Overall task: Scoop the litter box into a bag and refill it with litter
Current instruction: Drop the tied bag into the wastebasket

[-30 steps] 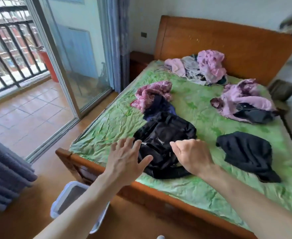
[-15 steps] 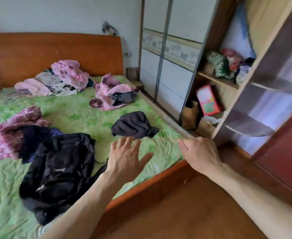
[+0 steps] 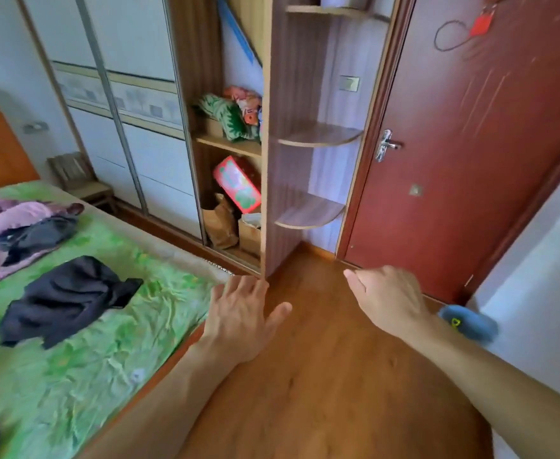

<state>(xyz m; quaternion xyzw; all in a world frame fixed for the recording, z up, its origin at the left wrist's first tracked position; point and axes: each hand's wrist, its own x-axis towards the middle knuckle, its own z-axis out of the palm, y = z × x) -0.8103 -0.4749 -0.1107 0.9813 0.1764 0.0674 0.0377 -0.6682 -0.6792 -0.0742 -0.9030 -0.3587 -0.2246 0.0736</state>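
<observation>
My left hand (image 3: 244, 318) hovers in the air over the foot corner of the bed (image 3: 83, 359), fingers spread and straight, holding nothing. My right hand (image 3: 388, 296) is held out over the wooden floor (image 3: 321, 376) in front of the red door (image 3: 470, 144), its fingers loosely curled and empty. No litter box, scoop, bag or litter is in view now.
The bed with its green sheet fills the left, with a black garment (image 3: 67, 298) and pink clothes (image 3: 4, 226) on it. A wardrobe with sliding doors (image 3: 123, 127) and open shelves (image 3: 235, 180) stands ahead. A blue object (image 3: 467, 323) lies by the right wall.
The view has swung to the right, from the balcony door and bed to the wardrobe and red door. The white box on the floor left the view. Both hands stay raised and empty.
</observation>
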